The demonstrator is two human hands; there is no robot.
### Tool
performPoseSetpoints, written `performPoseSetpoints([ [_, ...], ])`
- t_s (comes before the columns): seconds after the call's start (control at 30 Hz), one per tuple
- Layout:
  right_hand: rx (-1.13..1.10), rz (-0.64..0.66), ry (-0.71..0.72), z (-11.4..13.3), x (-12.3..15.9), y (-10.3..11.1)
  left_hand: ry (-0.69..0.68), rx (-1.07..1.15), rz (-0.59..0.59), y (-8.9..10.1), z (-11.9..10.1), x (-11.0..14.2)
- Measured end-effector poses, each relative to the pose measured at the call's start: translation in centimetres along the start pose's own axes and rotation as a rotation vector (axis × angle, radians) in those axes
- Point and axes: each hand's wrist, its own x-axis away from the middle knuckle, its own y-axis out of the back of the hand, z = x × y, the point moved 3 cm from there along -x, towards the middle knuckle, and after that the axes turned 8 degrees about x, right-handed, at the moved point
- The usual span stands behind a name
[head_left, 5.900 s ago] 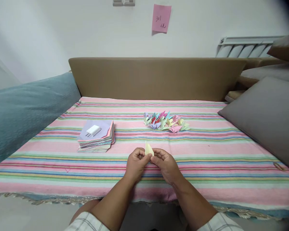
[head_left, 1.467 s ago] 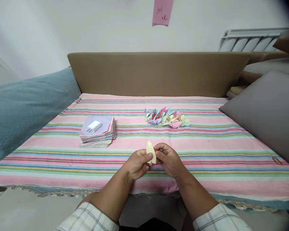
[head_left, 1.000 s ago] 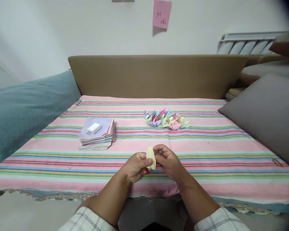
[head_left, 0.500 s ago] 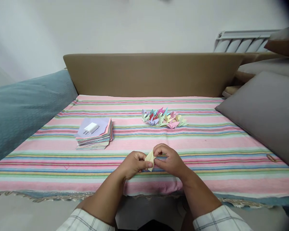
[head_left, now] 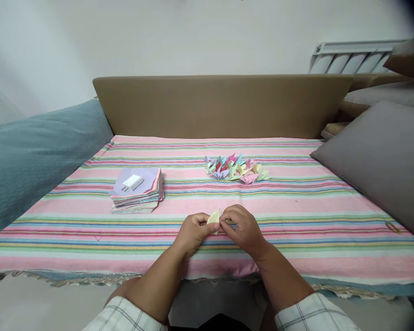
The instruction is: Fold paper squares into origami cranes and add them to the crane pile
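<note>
A small folded piece of pale yellow paper (head_left: 213, 218) is held just above the striped cloth, near its front edge. My left hand (head_left: 194, 231) pinches it from the left, thumb across its lower part. From the right, the thumb and forefinger of my right hand (head_left: 242, 228) close on its right edge. Farther back lies a cluster of folded paper cranes (head_left: 232, 168) in pink, purple, blue, green, yellow and red. To the left stands a stack of coloured paper sheets (head_left: 138, 202) with a white charger plug (head_left: 132, 183) on its purple top sheet.
The striped cloth (head_left: 72, 220) covers the seat. A brown backrest (head_left: 221, 106) runs along the back, a blue-green armrest (head_left: 44, 151) stands at left, and grey cushions (head_left: 382, 151) pile up at right. A small brownish object (head_left: 392, 227) lies near the right cushion.
My right thumb and forefinger have come closer together on the paper's right edge. The paper has turned slightly in my left hand and its lower point shows less.
</note>
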Motion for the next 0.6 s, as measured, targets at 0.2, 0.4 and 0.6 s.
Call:
performPoseSetpoints([
  [0.2,-0.055,-0.029,-0.032,0.21,0.31,-0.25,-0.009,0.080,0.006,-0.25,0.11,-0.02],
  [0.4,-0.202,-0.035,-0.055,0.38,0.45,-0.16,0.009,0.178,-0.069,-0.32,0.25,-0.02],
  [0.6,-0.264,-0.055,-0.137,0.35,0.36,-0.19,0.054,0.259,-0.092,-0.27,0.29,0.03],
])
